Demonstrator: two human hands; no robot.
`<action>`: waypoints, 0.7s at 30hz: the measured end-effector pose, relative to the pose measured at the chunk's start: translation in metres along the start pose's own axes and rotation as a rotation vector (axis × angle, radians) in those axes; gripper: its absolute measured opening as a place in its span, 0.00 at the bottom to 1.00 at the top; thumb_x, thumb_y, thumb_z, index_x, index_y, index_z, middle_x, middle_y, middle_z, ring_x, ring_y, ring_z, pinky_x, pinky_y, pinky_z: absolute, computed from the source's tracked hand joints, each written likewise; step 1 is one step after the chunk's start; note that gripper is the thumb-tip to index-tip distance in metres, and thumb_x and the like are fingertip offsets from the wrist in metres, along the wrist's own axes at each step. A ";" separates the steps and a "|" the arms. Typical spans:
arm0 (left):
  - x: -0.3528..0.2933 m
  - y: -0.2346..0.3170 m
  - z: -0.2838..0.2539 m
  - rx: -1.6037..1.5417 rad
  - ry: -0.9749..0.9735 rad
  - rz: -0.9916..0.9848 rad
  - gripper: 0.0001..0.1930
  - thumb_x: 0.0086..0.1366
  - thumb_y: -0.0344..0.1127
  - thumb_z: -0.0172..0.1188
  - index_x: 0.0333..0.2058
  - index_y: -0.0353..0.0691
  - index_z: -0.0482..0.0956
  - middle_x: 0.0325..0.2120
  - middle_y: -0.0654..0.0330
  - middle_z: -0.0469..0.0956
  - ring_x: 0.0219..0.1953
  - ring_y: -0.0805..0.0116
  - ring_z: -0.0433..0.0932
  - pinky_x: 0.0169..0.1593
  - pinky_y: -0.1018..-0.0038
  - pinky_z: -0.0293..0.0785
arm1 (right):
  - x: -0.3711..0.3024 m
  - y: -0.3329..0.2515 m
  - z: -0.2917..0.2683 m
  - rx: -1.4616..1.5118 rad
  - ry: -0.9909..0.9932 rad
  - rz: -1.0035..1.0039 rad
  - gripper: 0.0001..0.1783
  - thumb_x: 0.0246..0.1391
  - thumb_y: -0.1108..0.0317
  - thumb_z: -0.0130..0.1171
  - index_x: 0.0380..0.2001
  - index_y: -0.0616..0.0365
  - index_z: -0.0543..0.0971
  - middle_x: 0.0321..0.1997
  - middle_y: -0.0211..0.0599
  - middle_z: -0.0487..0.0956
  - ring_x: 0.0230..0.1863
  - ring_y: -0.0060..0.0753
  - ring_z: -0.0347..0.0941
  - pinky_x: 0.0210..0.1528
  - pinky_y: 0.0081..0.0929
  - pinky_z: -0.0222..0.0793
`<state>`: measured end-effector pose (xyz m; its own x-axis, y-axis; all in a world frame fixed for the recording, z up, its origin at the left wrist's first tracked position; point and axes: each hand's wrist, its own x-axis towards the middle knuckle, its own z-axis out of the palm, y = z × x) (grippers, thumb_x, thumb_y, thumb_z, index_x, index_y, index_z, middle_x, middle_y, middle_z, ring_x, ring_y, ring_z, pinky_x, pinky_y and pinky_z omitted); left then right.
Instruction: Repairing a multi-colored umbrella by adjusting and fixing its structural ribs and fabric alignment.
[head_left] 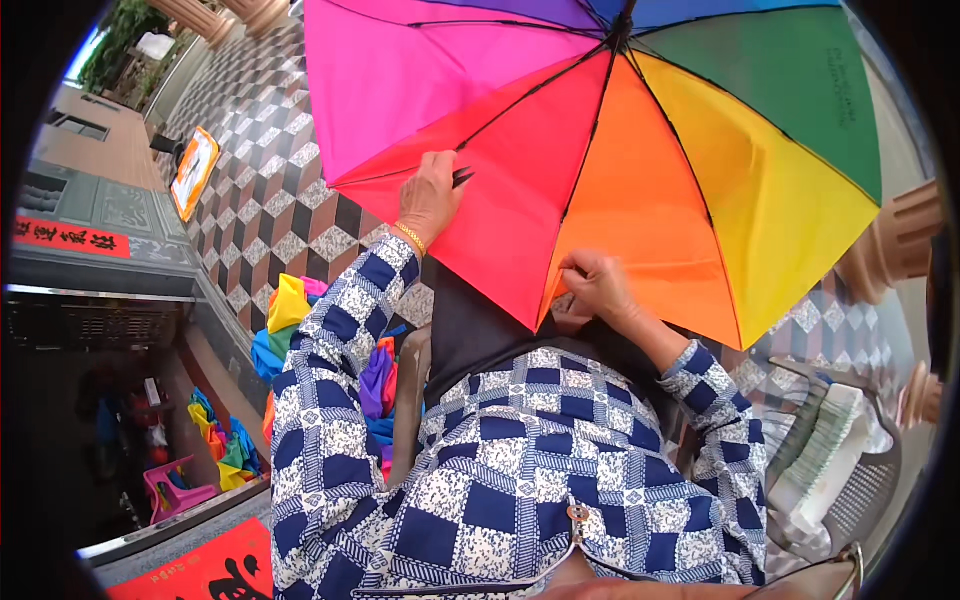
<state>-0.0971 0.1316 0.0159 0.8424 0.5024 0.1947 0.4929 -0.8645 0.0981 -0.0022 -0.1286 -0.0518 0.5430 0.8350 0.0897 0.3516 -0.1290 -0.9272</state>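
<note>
An open rainbow umbrella (640, 200) lies across my lap with its inner side, black ribs and shaft toward me. My left hand (430, 195) is closed over its red panel, beside a rib. From the fingers stick out the two dark points of a small black tool (462, 177), which looks like snips; the rest is hidden in the palm. My right hand (600, 285) is pinched closed in front of the orange panel (630, 220), close to the rib end between red and orange. What its fingertips hold is too small to make out.
Colourful folded fabric (290, 310) is heaped at my left, beside a chair arm (412, 400). A pink stool (172, 490) and more bright cloth (225, 440) are by the doorway. On the right, a grey chair (860, 490) bears a white box with bundled thin rods (820, 440).
</note>
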 end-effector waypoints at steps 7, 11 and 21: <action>-0.010 0.019 -0.039 -0.276 0.142 0.060 0.15 0.51 0.34 0.64 0.37 0.38 0.73 0.34 0.53 0.74 0.36 0.53 0.75 0.37 0.64 0.73 | 0.002 -0.051 -0.028 0.190 -0.015 -0.022 0.05 0.44 0.74 0.56 0.26 0.64 0.77 0.21 0.35 0.76 0.26 0.26 0.74 0.30 0.21 0.68; -0.025 -0.005 -0.074 -0.251 0.259 0.062 0.12 0.51 0.31 0.63 0.35 0.36 0.74 0.31 0.52 0.76 0.33 0.58 0.77 0.36 0.68 0.73 | -0.038 -0.073 -0.086 0.098 -0.031 -0.091 0.04 0.42 0.75 0.58 0.24 0.63 0.76 0.21 0.36 0.76 0.25 0.27 0.74 0.29 0.22 0.68; -0.116 0.064 -0.094 -0.932 -0.338 -0.135 0.05 0.57 0.28 0.59 0.32 0.33 0.76 0.21 0.67 0.74 0.25 0.83 0.69 0.29 0.82 0.68 | 0.006 -0.018 -0.048 -0.054 -0.058 -0.092 0.07 0.46 0.73 0.55 0.30 0.64 0.78 0.23 0.36 0.78 0.27 0.22 0.75 0.30 0.21 0.70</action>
<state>-0.1837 0.0172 0.0917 0.8811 0.4493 -0.1476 0.3432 -0.3929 0.8531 0.0314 -0.1475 -0.0168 0.4621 0.8738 0.1513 0.4398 -0.0777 -0.8947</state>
